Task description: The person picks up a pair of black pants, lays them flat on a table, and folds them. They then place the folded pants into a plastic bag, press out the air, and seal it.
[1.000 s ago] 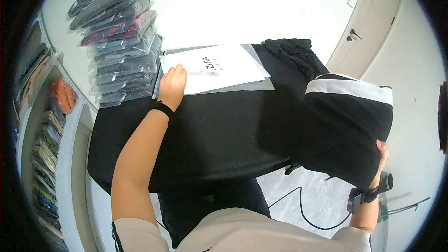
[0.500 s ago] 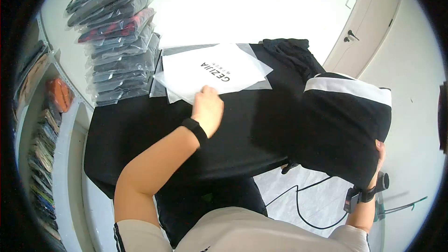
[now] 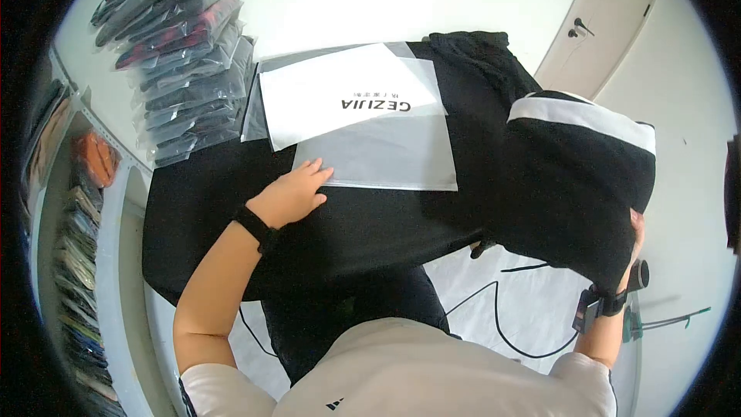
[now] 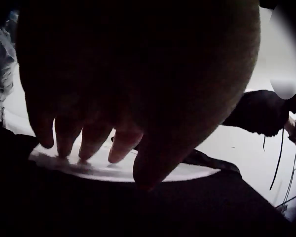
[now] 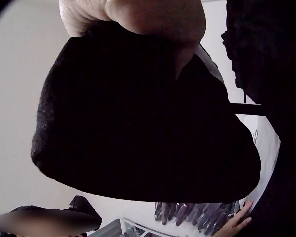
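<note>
My left hand lies on the near left corner of a translucent plastic bag, fingers extended and spread. In the left wrist view its fingertips press on the pale plastic. White bags overlap this one, and black GEZIJIA lettering shows at the overlap. At the table's right, my right hand grips a folded black garment with a white band along its far edge. The right wrist view shows the dark cloth hanging from the fingers, most of which are hidden.
A tall stack of bagged garments stands at the back left of the black-covered table. Crumpled black cloth lies at the back right. Shelves with packed clothes line the left side. A cable runs over the floor.
The left hand drew a bag toward the table's front and turned it, so it lies lower and straighter. That hand then moved left and flattened out. The right hand keeps holding the garment.
</note>
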`<act>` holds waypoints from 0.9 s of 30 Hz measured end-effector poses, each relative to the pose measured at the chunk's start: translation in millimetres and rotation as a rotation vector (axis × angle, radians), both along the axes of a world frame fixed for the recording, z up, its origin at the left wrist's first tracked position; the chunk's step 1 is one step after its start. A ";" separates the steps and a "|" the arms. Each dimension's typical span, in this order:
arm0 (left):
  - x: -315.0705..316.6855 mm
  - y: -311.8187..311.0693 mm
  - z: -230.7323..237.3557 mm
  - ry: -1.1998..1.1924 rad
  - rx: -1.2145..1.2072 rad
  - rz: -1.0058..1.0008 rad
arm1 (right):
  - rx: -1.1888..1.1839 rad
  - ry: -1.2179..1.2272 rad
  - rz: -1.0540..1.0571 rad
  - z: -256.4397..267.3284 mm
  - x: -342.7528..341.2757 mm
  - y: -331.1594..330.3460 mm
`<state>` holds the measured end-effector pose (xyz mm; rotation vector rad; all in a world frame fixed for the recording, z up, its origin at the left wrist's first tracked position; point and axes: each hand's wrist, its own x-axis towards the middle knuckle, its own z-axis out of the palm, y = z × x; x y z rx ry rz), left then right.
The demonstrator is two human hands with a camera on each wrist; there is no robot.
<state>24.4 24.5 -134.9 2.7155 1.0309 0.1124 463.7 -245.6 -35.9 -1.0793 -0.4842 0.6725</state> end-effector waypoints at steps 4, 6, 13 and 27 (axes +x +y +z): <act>15.7 -42.7 2.0 0.158 0.215 0.045 | -0.020 -0.048 -0.049 -10.6 5.1 1.6; 28.9 -69.6 9.6 0.201 0.267 0.054 | -0.004 -0.137 -0.038 -13.9 3.5 6.0; 60.9 -96.2 26.3 -0.498 -0.324 0.162 | 0.076 0.099 0.314 -0.2 -63.8 37.1; 49.5 -96.2 29.3 -0.995 -1.038 0.650 | -0.478 0.169 0.888 -79.7 -83.3 166.6</act>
